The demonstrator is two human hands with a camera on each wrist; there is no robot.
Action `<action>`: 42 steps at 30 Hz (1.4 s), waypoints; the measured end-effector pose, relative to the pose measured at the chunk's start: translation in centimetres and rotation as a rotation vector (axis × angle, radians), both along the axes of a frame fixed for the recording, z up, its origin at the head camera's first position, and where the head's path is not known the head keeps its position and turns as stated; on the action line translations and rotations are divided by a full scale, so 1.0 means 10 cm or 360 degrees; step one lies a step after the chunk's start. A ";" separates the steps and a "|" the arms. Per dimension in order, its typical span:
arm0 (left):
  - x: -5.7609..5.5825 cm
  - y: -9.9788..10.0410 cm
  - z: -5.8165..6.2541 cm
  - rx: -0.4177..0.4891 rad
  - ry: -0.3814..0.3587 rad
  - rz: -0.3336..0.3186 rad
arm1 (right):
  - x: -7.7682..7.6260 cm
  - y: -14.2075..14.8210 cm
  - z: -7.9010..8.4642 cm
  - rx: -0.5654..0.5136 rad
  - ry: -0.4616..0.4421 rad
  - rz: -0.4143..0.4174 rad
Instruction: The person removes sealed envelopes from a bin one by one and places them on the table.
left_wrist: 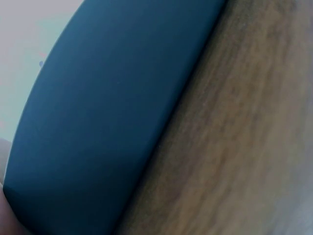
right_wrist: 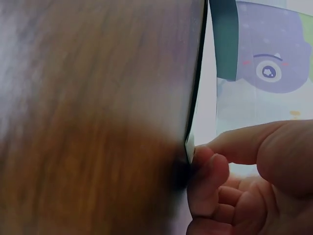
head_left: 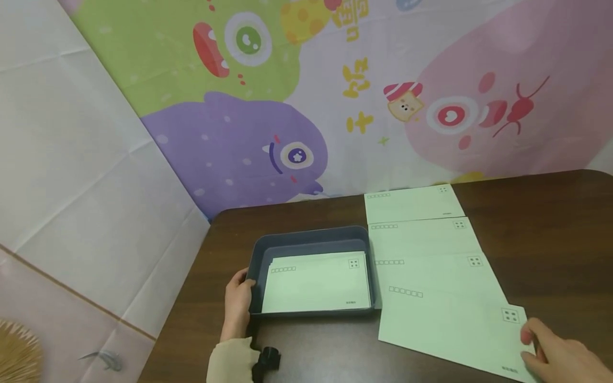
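My left hand [head_left: 237, 300] grips the left wall of a dark blue-grey tray [head_left: 311, 244], thumb over the rim. The tray's outer side [left_wrist: 112, 107] fills much of the left wrist view. Inside lies a stack of pale envelopes [head_left: 316, 287] printed with postcode boxes and a stamp square. At the right, my right hand [head_left: 560, 351] pinches the right edge of the nearest envelope [head_left: 450, 330] between thumb and fingers. That envelope lies askew over the lower part of another envelope [head_left: 431, 274]. The right wrist view shows the pinching fingers [right_wrist: 210, 171] at the paper's edge.
Two more envelopes, a middle one [head_left: 421, 236] and a far one [head_left: 412, 205], continue the column right of the tray. All rest on a dark wooden table [head_left: 541, 239]. A cartoon-printed cloth [head_left: 364, 159] hangs behind. A black wrist device [head_left: 270, 358] sits by the left sleeve.
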State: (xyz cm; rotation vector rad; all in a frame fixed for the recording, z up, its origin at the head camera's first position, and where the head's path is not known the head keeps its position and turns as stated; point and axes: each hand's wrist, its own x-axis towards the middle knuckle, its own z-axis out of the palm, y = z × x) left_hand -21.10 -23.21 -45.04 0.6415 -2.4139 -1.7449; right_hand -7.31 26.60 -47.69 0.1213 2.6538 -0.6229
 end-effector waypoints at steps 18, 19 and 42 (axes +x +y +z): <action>-0.01 0.00 0.01 -0.0012 -0.0010 0.0001 | -0.01 0.12 0.00 0.0183 0.0520 0.0442; -0.01 0.00 0.00 -0.0007 -0.0014 0.0000 | 0.00 0.13 -0.02 0.0210 0.0677 0.0467; -0.01 0.00 0.01 -0.0003 -0.0020 0.0011 | 0.02 0.24 -0.15 -0.0083 0.1301 0.0906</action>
